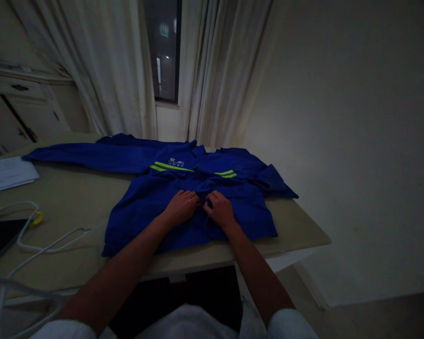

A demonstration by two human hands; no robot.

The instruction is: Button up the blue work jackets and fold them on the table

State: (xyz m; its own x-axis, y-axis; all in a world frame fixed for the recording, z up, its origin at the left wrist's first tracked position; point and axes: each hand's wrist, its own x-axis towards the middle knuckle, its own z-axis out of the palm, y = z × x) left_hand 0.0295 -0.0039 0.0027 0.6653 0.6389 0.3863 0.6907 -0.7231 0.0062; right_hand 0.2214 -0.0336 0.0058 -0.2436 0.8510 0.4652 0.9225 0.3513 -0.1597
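Observation:
A blue work jacket (144, 207) with yellow-green stripes across the chest lies face up on the pale table (77, 197), one sleeve stretched out to the left. My left hand (181, 205) and my right hand (219, 209) rest side by side on the jacket's front opening near the middle. Both hands have their fingers curled and pinched on the fabric edges where the two front panels meet. What sits between the fingertips is too dark to make out.
White cables (38, 240) and a dark flat device (0, 238) lie on the table's left side, with papers (7, 172) further back. Curtains (106, 70) and a dark window (162, 47) stand behind the table. A wall is to the right.

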